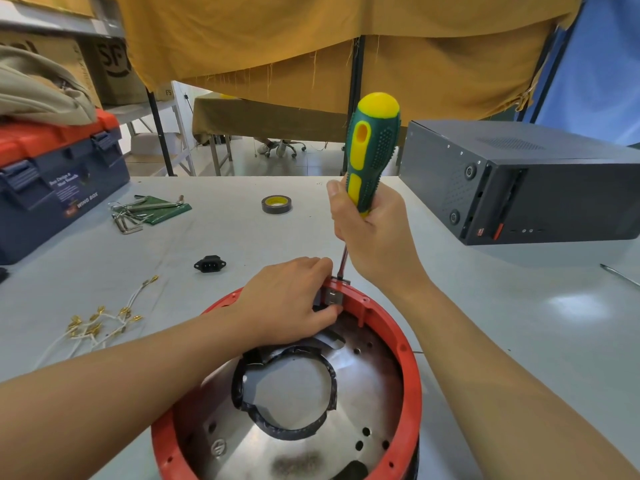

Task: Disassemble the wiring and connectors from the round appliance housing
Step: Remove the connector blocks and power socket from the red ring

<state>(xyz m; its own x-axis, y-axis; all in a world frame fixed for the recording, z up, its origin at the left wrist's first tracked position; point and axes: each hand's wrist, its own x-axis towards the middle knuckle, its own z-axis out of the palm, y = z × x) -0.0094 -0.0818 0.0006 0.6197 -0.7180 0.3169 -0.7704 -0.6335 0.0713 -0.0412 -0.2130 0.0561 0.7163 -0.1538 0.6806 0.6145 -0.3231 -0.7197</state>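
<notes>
Head view: right hand (372,233) grips upright screwdriver (372,150); left hand (291,299) pinches housing (408,368) bracket (334,295).

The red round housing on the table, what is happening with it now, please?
A person is taking it apart. The right hand grips a green-and-yellow screwdriver, tip down at a small metal part on the rim of the red housing. The left hand pinches that part. White wires and a black socket lie on the table.
</notes>
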